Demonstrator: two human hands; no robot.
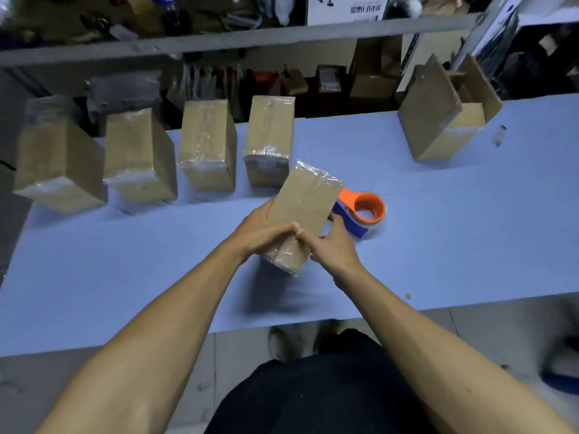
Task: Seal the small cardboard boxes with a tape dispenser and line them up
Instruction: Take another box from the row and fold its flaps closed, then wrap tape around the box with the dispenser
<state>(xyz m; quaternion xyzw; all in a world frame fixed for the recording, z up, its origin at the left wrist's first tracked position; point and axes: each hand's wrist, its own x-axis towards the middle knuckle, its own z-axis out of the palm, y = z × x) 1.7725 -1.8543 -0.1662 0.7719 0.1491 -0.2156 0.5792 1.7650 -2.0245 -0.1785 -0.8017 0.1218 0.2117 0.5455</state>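
A small taped cardboard box is held tilted above the blue table, near its middle. My left hand grips its left side and near end. My right hand grips its right side, thumbs meeting on top. Just behind the box lies an orange and blue tape dispenser, partly hidden by it. Several sealed boxes stand in a row along the far edge, the nearest right beyond the held one. An open box with raised flaps stands at the far right.
Cluttered shelves with bags and cartons rise behind the table. A small clear scrap lies right of the open box. The table's near edge runs just above my legs, with floor tiles below.
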